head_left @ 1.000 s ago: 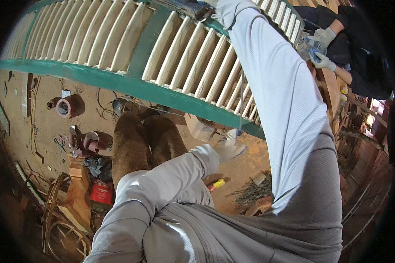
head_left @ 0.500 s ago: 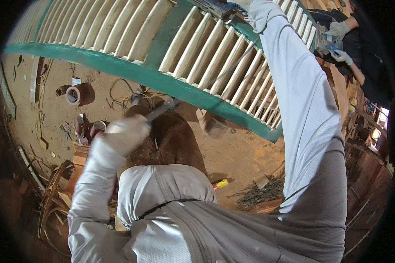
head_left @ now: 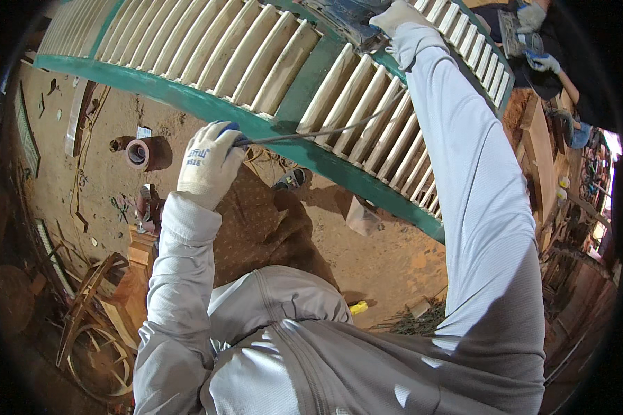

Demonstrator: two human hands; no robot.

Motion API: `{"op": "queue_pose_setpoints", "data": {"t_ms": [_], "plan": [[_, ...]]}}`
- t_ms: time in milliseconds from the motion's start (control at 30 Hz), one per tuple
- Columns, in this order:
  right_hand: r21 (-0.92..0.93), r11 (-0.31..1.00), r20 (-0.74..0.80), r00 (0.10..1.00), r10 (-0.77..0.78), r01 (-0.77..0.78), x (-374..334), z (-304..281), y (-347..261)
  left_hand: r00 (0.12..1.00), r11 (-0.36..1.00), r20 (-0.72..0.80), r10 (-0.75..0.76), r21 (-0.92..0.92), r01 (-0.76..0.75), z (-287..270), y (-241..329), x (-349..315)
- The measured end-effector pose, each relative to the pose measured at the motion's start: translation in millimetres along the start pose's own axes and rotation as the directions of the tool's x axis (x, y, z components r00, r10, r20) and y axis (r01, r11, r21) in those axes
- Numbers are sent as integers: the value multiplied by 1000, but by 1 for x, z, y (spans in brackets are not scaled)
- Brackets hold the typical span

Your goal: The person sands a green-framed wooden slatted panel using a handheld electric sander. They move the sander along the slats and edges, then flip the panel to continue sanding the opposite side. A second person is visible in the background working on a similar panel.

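A large louvered shutter [head_left: 294, 100] with a green frame and off-white slats slants across the upper view. My left hand [head_left: 211, 162], in a white and blue work glove, is closed on a dark grey cord [head_left: 304, 135] just below the frame's near rail. The cord runs up over the slats to my right wrist. My right hand [head_left: 398, 17], gloved too, is at the top edge, closed on a dark blue power tool [head_left: 346, 19] resting on the shutter. The tool's exact kind and part of my right fingers cannot be made out.
A co-worker's gloved hands [head_left: 543, 61] hold a grey tool at the upper right. On the dirt floor lie a tape roll [head_left: 138, 153], a yellow object [head_left: 358, 307] and a bucket-like container [head_left: 362, 216]. Wood scraps [head_left: 128, 297] are at lower left, planks [head_left: 536, 155] at right.
My left hand has risen toward the shutter's rail, drawing the cord up across the slats. The shutter sits slightly lower and further right in view. My right hand stays at the tool.
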State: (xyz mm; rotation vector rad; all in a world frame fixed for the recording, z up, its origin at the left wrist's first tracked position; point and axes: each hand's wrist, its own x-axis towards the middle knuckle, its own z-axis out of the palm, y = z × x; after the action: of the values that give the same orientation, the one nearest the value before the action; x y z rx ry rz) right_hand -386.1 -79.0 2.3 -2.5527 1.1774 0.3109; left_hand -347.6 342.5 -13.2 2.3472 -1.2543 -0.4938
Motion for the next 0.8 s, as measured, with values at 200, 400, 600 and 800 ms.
{"op": "queue_pose_setpoints", "data": {"t_ms": [200,400,600,800], "plan": [[-124,992,-56,998,-9,2,17,11,3,967,970,189,173,137,-200,-17,-4,15],[-153,987,62,996,68,-58,22,-8,-30,961,975,170,217,6,-222,-46,-16,75],[-151,986,44,996,80,-72,42,-6,-98,850,854,-153,504,-58,-516,-78,-26,210],[-28,991,-28,991,-131,130,83,7,-168,800,724,116,589,363,-586,-113,-49,381]]}}
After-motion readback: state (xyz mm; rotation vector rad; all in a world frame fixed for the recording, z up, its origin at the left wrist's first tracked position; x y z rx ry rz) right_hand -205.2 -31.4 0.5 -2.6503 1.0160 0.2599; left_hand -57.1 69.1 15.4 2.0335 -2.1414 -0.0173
